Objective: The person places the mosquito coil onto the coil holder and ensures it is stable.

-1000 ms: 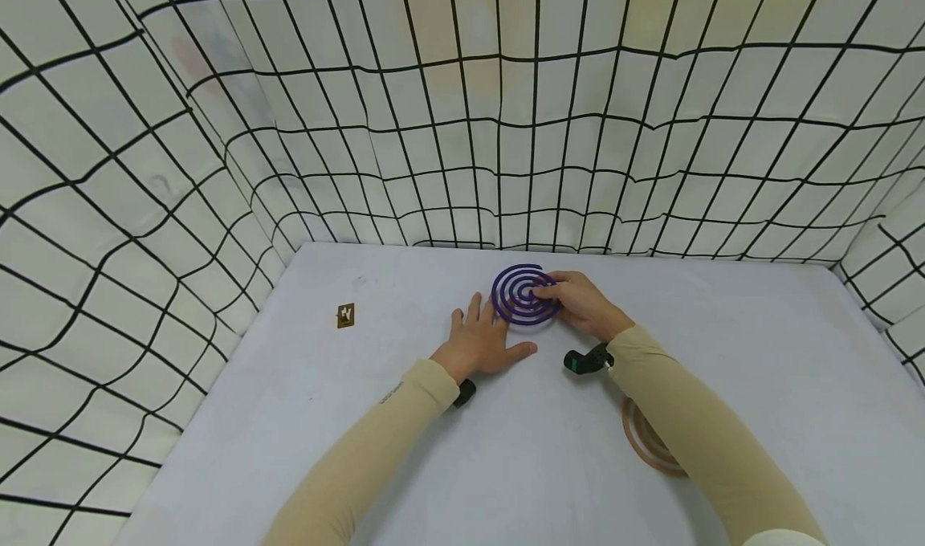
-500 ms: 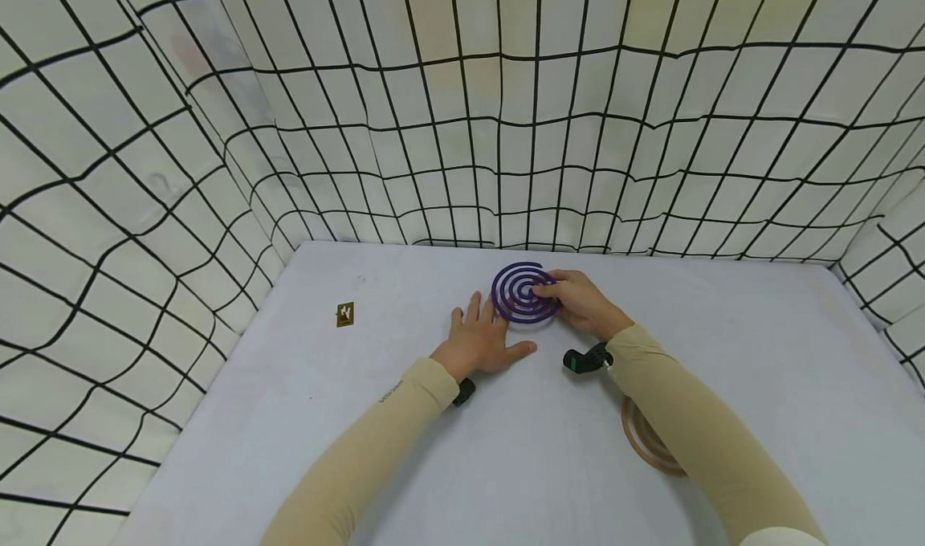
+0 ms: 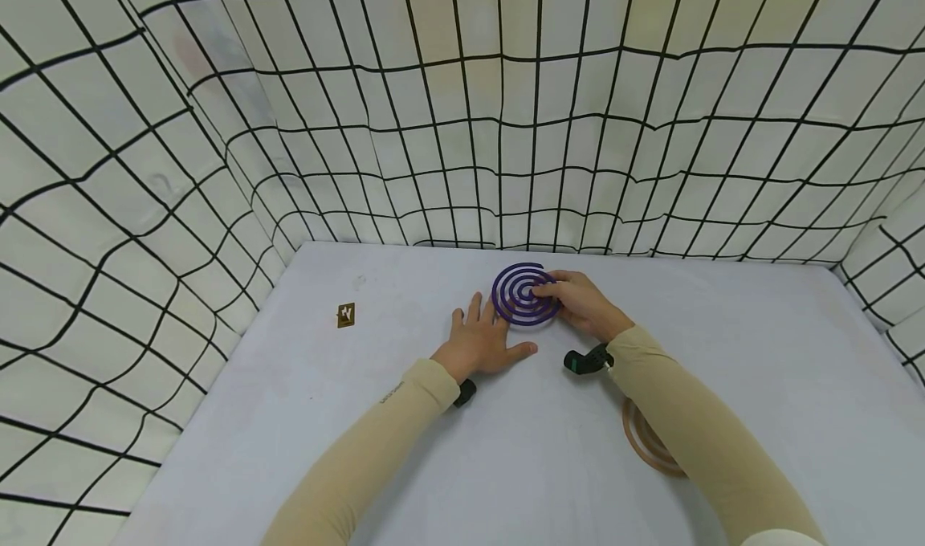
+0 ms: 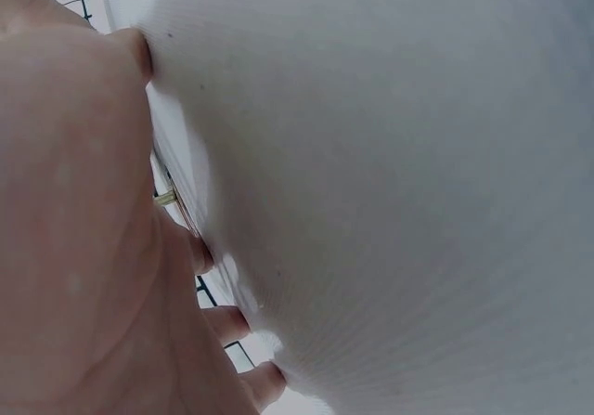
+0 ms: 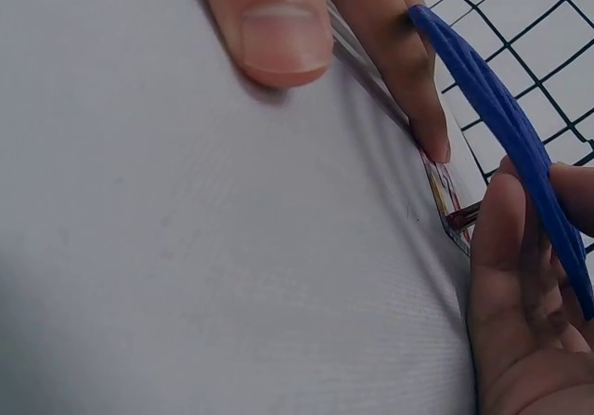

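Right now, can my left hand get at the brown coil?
Probably yes: your left hand seems to hold nothing, and bare table lies between. Your right sleeve hides part of the brown coil, but its left edge shows.

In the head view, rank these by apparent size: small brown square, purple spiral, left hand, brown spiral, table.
1. Table
2. Left hand
3. Purple spiral
4. Small brown square
Unranked: brown spiral, since the right sleeve hides part of it.

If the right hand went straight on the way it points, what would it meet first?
Probably the left hand, whose fingers reach behind the spiral coil that the right hand holds. A small flat piece nearby might come first; depth is unclear.
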{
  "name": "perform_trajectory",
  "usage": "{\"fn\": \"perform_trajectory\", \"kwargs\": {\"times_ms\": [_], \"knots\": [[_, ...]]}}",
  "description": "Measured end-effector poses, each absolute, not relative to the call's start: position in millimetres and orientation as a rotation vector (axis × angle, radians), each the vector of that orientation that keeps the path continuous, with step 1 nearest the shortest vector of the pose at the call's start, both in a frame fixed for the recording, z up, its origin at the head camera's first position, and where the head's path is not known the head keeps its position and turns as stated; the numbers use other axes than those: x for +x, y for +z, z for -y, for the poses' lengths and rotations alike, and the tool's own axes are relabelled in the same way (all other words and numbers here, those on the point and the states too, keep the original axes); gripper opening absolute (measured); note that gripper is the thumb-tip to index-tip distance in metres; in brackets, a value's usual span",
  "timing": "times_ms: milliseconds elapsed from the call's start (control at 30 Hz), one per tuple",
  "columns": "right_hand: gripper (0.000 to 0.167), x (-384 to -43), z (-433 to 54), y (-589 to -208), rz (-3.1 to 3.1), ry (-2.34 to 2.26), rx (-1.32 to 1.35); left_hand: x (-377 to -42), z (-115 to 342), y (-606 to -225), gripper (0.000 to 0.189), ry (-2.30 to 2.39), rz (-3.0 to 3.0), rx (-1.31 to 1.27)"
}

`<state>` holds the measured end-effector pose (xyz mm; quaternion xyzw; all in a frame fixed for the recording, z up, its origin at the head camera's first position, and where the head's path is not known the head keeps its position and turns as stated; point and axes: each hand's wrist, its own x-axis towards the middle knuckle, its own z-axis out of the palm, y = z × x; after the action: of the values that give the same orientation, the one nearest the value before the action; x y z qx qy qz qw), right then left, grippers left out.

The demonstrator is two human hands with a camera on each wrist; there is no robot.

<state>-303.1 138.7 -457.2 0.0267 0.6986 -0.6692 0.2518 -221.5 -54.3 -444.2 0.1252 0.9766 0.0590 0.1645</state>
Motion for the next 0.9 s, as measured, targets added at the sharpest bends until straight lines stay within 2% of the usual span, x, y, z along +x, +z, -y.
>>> {"fn": "perform_trajectory", "kwargs": {"times_ms": [900], "knots": [[0.06, -302.5, -140.9, -457.7, -1.857, -1.847, 0.073, -221.0, 54.5, -445.1, 0.095, 0.154, -2.778, 0.346]]}}
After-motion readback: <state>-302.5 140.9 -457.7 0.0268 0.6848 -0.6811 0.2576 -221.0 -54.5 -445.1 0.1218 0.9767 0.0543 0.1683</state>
